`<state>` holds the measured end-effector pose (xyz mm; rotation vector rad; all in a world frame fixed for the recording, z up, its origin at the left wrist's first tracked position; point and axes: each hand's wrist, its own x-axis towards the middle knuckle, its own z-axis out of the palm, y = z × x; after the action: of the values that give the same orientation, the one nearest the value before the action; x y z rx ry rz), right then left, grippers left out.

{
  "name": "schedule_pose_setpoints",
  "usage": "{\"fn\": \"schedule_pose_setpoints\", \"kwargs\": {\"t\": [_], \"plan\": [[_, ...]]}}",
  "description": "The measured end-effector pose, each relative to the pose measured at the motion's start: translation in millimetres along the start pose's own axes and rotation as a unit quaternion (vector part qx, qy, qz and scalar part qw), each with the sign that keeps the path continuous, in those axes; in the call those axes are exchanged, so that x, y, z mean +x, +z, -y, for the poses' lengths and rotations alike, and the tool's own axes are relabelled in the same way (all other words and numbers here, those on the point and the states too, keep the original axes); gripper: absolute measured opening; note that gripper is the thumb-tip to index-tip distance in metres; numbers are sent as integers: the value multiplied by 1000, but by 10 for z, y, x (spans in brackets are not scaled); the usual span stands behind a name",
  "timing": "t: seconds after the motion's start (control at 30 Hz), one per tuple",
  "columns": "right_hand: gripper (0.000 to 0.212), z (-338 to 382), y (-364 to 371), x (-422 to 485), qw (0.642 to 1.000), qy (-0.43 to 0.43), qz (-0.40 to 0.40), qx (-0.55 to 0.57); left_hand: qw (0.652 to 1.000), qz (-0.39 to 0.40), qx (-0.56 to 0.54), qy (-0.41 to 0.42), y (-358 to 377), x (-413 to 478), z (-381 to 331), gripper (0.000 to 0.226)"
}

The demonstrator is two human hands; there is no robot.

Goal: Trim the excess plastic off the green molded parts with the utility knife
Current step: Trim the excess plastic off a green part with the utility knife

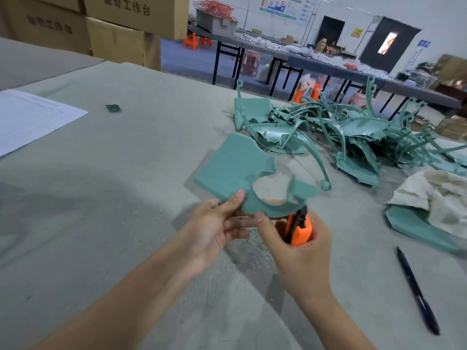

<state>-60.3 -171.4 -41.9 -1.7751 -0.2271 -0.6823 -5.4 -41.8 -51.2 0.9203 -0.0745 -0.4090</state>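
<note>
Across the foreground runs a grey, felt-like surface (126, 173), matte and dusted with pale shavings near the hands. A printed paper sheet (30, 120) lies at its left edge, a small green chip (113, 108) just beyond it, and a dark pen (417, 291) at the right. Stacked cardboard boxes (121, 34) stand behind on the left. Long dark tables (328, 66) cross the room, with orange stools (190, 41) and a grey crate (214, 22) near them.

The heap of green molded parts (328, 132) lies on the far right: thin curved ribs and shell-like panels, tangled. A crumpled off-white rag (434, 195) lies on another green panel (417, 223).

The left hand (214, 228) pinches the near edge of a flat green part (232, 168), which has a matte face and a ragged round cut-out and is held above the surface. The right hand (303, 248) grips the orange utility knife (298, 231), its dark tip against the part's lower rim.
</note>
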Motion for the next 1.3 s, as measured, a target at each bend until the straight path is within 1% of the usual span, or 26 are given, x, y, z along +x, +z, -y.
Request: {"fn": "schedule_pose_setpoints", "kwargs": {"t": [0.1, 0.17, 0.2, 0.27, 0.3, 0.37, 0.43, 0.5, 0.63, 0.77, 0.9, 0.97, 1.1, 1.3], "plan": [[23, -10, 8, 4, 996, 17, 90, 16, 999, -16, -17, 25, -11, -1, -2, 22], [24, 7, -20, 34, 994, 10, 109, 4, 998, -20, 6, 52, -37, 10, -27, 23], [33, 6, -37, 48, 994, 2, 108, -12, 998, -21, 19, 64, -40, 17, -45, 22], [62, -8, -67, 73, 993, 5, 107, -56, 995, -10, 40, 87, -43, 24, -66, 20], [66, -14, -77, 88, 991, 4, 104, -86, 994, 2, 46, 98, -38, 21, -67, 21], [67, -24, -88, 100, 983, -9, 116, -144, 992, 27, 57, 112, -21, 2, -55, 23], [69, -36, -97, 102, 976, -17, 123, -178, 990, 50, 67, 118, 5, -21, -44, 24], [65, -53, -112, 104, 971, -26, 120, -205, 989, 66, 64, 119, 27, -35, -38, 25], [55, -37, -145, 125, 966, -28, 121, -226, 985, 94, 81, 116, 27, -64, -46, 28], [58, -25, -171, 139, 961, -20, 119, -247, 985, 110, 85, 103, 14, -72, -53, 32], [60, -22, -185, 143, 958, -22, 116, -260, 983, 133, 80, 101, 21, -74, -49, 30], [58, -23, -193, 145, 955, -22, 114, -274, 982, 130, 84, 105, 21, -76, -57, 28], [53, -22, -202, 149, 942, -22, 98, -321, 980, 91, 113, 136, 14, -69, -59, 20], [54, -44, -166, 124, 943, -12, 82, -321, 974, 72, 134, 165, 37, -70, -51, 20]]}}
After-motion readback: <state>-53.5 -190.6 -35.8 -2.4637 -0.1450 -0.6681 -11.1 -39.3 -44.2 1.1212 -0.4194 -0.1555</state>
